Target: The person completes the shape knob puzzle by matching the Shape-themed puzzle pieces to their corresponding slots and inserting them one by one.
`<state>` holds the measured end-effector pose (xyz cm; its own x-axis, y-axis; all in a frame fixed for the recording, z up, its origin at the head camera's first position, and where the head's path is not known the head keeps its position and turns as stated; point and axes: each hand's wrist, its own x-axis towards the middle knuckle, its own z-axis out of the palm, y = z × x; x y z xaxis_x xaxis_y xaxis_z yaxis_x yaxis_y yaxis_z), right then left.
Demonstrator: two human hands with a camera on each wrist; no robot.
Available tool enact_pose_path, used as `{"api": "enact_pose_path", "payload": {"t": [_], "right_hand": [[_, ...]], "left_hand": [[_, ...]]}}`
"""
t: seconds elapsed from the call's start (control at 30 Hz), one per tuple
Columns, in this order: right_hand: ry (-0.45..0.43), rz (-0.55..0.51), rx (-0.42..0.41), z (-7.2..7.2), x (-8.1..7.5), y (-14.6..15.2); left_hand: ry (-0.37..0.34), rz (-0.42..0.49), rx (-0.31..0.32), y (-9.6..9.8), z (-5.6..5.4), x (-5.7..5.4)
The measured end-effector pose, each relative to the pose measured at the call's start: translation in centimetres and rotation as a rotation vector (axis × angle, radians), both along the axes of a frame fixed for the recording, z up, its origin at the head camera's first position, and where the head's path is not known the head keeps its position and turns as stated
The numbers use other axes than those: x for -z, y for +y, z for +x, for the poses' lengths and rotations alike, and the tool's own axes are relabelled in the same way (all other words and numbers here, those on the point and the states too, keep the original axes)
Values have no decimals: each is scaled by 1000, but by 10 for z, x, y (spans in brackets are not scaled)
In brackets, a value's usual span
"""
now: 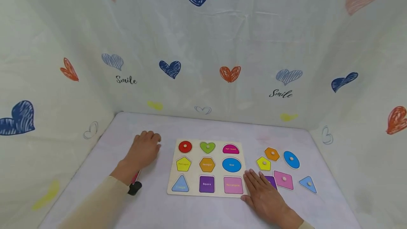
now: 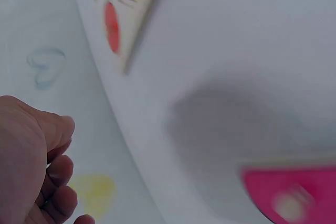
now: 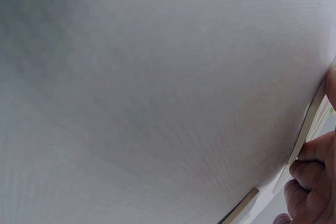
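Note:
A pale wooden shape-puzzle board (image 1: 194, 190) lies mid-table. The red circle (image 1: 185, 147) and green heart (image 1: 207, 147), both knobbed, sit in its top row; its other spots show coloured, labelled shapes without knobs. Left of the board my left hand (image 1: 146, 149) hovers over the table, fingers loosely bent and holding nothing. A magenta half-round piece (image 2: 320, 192) with a knob lies near that wrist, mostly hidden by it in the head view. My right hand (image 1: 265, 199) rests with straight fingers, fingertips at the board's right edge. It partly covers a purple piece (image 1: 271, 181).
Right of the board lie an orange hexagon (image 1: 272, 154), a yellow pentagon (image 1: 263, 163), a blue oval (image 1: 291, 159), a pink rectangle (image 1: 283, 180) and a blue triangle (image 1: 307, 184), all knobbed. A heart-print cloth (image 1: 248, 45) hangs behind the white table (image 1: 140, 119).

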<state>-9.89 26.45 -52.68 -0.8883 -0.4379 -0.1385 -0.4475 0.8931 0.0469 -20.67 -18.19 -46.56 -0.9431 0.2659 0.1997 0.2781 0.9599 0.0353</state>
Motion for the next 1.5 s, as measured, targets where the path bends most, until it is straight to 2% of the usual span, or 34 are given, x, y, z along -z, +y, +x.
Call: {"api": "enact_pose_path", "payload": {"t": [0.13, 0.3, 0.5, 0.63, 0.87, 1.03, 1.2, 1.37, 1.5], "right_hand": [[-4, 3, 8, 0, -2, -1], [-4, 26, 29, -1, -4, -2], [-3, 43, 45, 0, -4, 1], [8, 20, 39, 0, -3, 1], [11, -4, 24, 1, 1, -1], [18, 5, 26, 2, 1, -3], [16, 16, 37, 2, 1, -3], [22, 23, 29, 1, 1, -3], [16, 14, 21, 2, 1, -3]], "left_hand": [[-35, 61, -43, -43, 23, 7], [-81, 73, -81, -72, 44, 20], [-120, 74, -81, -75, 55, 37], [-133, 42, -96, -73, 60, 44], [-176, -14, -152, -72, 68, 42], [-112, -2, -135, -71, 70, 45], [-37, 8, -108, -64, 60, 50], [-48, 9, -108, -60, 54, 51], [-71, 3, -101, -64, 54, 53]]}}
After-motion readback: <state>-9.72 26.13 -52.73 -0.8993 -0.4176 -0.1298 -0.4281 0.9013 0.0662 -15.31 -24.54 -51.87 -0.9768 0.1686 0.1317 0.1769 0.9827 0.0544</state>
